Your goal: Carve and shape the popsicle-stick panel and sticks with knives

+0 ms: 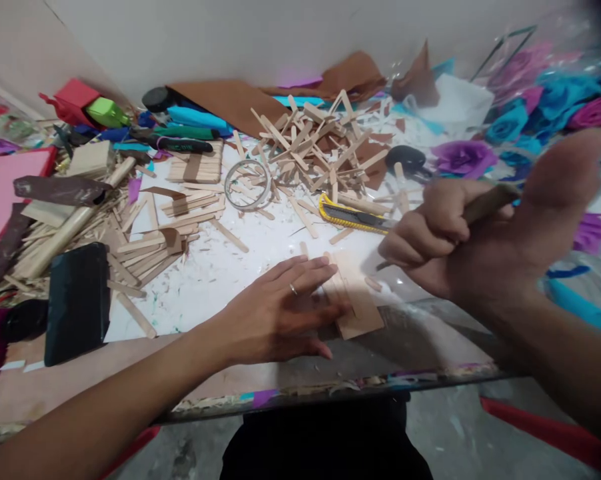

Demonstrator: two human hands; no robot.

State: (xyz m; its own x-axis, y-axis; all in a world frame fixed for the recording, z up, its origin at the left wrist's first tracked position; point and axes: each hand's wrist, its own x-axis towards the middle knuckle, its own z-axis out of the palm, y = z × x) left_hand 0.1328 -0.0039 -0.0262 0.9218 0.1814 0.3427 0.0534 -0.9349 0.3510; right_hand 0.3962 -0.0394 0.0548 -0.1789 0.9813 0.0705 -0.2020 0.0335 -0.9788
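Note:
My left hand (285, 307) lies with its fingers stretched out over a flat piece of light wood (358, 293) near the table's front edge. Its fingertips touch the wood and partly cover thin sticks beside it. My right hand (445, 240) is raised to the right of the piece, fingers curled round a thin, olive-brown, stick-like tool (490, 203) and thumb stretched away. A narrow dark tip pokes out below the fist; the grip hides the rest of the tool, so its kind is unclear. A yellow and black utility knife (353, 217) lies just beyond my hands.
A heap of craft sticks (320, 143) lies behind, with a tape roll (247, 185) in front. Stacked sticks (195, 163), a black phone (76, 303) and a brown wrapped bar (60, 190) are left. Paper flowers (463, 159) crowd the right; red and green paper boxes stand far left.

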